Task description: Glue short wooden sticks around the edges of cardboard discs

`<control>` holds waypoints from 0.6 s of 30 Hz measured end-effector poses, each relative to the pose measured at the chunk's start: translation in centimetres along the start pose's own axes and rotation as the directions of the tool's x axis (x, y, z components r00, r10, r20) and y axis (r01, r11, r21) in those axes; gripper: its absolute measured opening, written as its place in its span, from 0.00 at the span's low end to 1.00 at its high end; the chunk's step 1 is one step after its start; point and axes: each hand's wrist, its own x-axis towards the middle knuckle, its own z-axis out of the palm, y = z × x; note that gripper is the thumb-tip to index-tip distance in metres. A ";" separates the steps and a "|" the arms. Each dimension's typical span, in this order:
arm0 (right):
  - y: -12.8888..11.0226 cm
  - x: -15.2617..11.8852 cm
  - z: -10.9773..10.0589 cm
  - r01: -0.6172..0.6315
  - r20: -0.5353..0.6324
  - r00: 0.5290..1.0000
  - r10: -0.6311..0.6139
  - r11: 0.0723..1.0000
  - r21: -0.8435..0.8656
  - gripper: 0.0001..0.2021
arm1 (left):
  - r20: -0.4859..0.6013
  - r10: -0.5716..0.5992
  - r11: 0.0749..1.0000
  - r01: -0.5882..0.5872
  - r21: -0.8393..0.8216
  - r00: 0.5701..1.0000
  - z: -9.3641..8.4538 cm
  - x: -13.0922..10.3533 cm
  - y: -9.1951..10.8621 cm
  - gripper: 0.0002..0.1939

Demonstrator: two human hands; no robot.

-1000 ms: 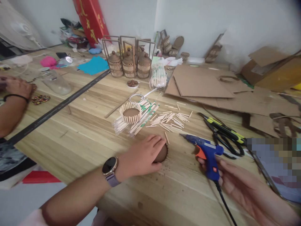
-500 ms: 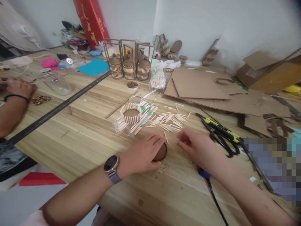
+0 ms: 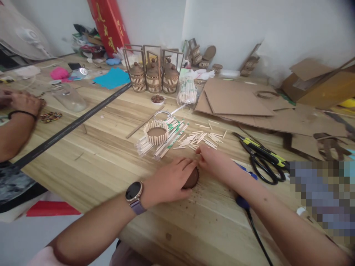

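Observation:
My left hand [image 3: 173, 177] is closed around a small round brown cardboard piece [image 3: 192, 180] with a ridged edge, holding it on the table. Just past that piece, my right hand [image 3: 212, 159] has its fingers pinched together beside the loose short wooden sticks [image 3: 195, 139]; whatever is between the fingertips is hidden. A round cardboard base ringed with upright sticks [image 3: 156, 136] rests on wrapped chopsticks [image 3: 173, 138]. Partly under my right forearm lies a blue tool [image 3: 243, 202] with a black cord.
Black-handled scissors [image 3: 266, 170] and a yellow-black cutter [image 3: 262, 152] lie to the right. Cardboard sheets [image 3: 238, 98] cover the back right. Finished lidded baskets with handles [image 3: 153, 79] stand at the back. Another person's hand [image 3: 26, 103] is at far left, near a clear jar [image 3: 69, 98].
My right hand has moved left, from beside the sticks to close by the cardboard piece, covering the single stick that lay there. My left hand keeps its hold.

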 end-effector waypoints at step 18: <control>1.0 -5.7 0.4 0.307 0.018 0.940 -0.342 0.865 0.397 0.06 | 0.038 -0.011 1.000 0.010 0.016 0.999 -0.6 0.1 -0.1 0.35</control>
